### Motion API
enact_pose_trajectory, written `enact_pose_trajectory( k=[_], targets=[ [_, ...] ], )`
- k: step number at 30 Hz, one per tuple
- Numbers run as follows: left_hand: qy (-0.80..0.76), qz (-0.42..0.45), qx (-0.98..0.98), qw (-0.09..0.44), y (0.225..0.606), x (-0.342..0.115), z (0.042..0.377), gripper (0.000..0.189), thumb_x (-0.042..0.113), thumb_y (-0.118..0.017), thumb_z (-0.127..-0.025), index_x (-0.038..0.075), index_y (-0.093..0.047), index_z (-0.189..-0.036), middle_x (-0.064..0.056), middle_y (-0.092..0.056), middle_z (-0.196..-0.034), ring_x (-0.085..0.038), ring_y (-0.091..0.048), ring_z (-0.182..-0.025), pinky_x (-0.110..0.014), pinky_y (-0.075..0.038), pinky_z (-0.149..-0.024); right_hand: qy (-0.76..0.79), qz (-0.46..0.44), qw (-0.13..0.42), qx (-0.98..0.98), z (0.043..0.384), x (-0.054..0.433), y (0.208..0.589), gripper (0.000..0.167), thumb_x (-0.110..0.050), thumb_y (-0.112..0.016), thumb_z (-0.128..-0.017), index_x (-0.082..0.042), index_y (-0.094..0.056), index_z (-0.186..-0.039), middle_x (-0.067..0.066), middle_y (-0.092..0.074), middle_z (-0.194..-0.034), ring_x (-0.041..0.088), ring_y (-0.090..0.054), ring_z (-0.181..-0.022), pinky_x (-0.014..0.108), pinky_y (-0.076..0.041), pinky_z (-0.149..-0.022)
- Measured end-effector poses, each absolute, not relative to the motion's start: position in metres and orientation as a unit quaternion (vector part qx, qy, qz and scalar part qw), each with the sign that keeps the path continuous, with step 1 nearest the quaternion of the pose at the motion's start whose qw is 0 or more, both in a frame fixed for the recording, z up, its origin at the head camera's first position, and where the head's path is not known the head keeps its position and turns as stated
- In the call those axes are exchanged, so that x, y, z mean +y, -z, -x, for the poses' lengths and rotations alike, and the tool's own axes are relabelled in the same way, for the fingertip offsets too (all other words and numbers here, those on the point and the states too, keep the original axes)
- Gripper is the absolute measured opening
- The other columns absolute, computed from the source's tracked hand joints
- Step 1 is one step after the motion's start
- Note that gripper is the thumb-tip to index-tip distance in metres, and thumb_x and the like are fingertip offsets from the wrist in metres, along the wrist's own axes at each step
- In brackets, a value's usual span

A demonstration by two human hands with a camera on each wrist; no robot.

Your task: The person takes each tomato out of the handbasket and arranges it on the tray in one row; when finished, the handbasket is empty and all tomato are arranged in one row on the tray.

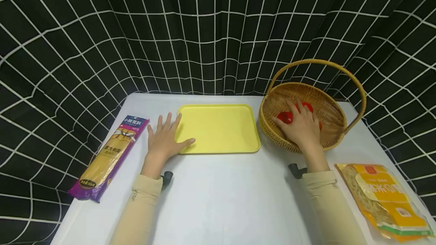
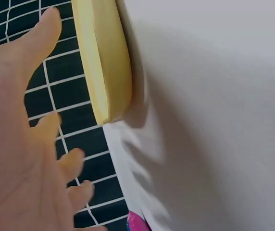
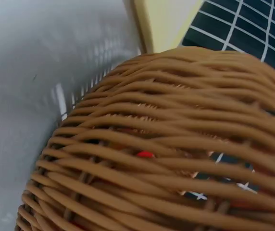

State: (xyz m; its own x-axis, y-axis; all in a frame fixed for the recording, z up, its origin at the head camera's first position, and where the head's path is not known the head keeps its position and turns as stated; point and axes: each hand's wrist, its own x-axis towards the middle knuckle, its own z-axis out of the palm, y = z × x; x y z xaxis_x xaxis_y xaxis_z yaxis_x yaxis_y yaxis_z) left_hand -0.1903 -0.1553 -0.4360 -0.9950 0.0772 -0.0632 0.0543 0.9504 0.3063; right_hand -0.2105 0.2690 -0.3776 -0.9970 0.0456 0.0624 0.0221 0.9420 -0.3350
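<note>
My left hand [image 1: 163, 139] hovers at the left edge of the yellow tray [image 1: 218, 128], fingers spread and holding nothing. In the left wrist view, the palm [image 2: 12, 144] shows beside the tray's side wall [image 2: 111, 62]. My right hand [image 1: 304, 129] reaches into the wicker basket [image 1: 328, 114], fingers spread over several glossy red rounded things [image 1: 285, 117]. The hand partly covers them. In the right wrist view the basket's woven outer wall [image 3: 176, 139] hides my right hand, with a bit of red [image 3: 145, 154] showing through gaps.
A purple pack of spaghetti [image 1: 110, 156] lies along the table's left side. At the right front rests an orange-and-clear noodle pack [image 1: 385, 199]. The basket's tall handle [image 1: 318, 61] arches over its opening. Behind the white table [image 1: 225, 199] hangs a black grid-patterned cloth [image 1: 211, 29].
</note>
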Motion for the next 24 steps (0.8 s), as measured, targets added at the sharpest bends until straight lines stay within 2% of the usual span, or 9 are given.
enact_pose_trajectory(
  k=[5,10,14,17,24],
  targets=[
    [-0.186,-0.03,0.978,0.09,0.442,-0.163,0.182,0.11,0.075,-0.068,-0.089,0.024,-0.017,-0.172,-0.019,-0.014,-0.178,-0.051,-0.003,-0.164,-0.079,0.0,-0.126,-0.148,0.012,0.018,-0.989,0.215,0.28,0.382,0.095,-0.066,-0.062,-0.098,-0.016,-0.024,-0.17,0.031,-0.019,-0.173,0.06,-0.017,-0.157,0.081,-0.015,-0.123],
    [-0.208,-0.032,0.97,0.12,0.441,-0.166,0.174,0.102,0.068,-0.071,-0.09,0.022,-0.027,-0.17,-0.021,-0.027,-0.175,-0.051,-0.01,-0.163,-0.079,-0.004,-0.126,-0.122,-0.002,-0.002,-0.993,0.222,0.29,0.38,0.095,-0.065,-0.065,-0.097,-0.016,-0.026,-0.169,0.036,-0.025,-0.169,0.064,-0.022,-0.153,0.081,-0.017,-0.123],
    [-0.211,-0.038,0.968,0.127,0.438,-0.166,0.168,0.094,0.061,-0.074,-0.092,0.02,-0.034,-0.168,-0.021,-0.035,-0.171,-0.051,-0.015,-0.163,-0.08,-0.005,-0.126,-0.108,-0.017,-0.045,-0.993,0.228,0.297,0.374,0.094,-0.061,-0.066,-0.097,-0.013,-0.028,-0.168,0.038,-0.025,-0.167,0.066,-0.021,-0.151,0.081,-0.014,-0.123],
    [-0.209,-0.041,0.969,0.123,0.436,-0.167,0.165,0.09,0.058,-0.074,-0.093,0.018,-0.039,-0.166,-0.021,-0.038,-0.169,-0.052,-0.017,-0.162,-0.08,-0.007,-0.125,-0.099,-0.037,-0.071,-0.992,0.232,0.299,0.371,0.09,-0.058,-0.068,-0.098,-0.011,-0.033,-0.166,0.036,-0.029,-0.166,0.064,-0.021,-0.152,0.08,-0.011,-0.124],
    [-0.192,-0.05,0.974,0.11,0.437,-0.169,0.161,0.079,0.056,-0.067,-0.099,0.015,-0.044,-0.163,-0.02,-0.04,-0.169,-0.051,-0.018,-0.161,-0.081,-0.011,-0.124,-0.093,-0.058,-0.096,-0.989,0.242,0.305,0.373,0.08,-0.049,-0.07,-0.099,-0.012,-0.039,-0.163,0.032,-0.033,-0.167,0.059,-0.021,-0.154,0.082,-0.008,-0.124]
  ],
)
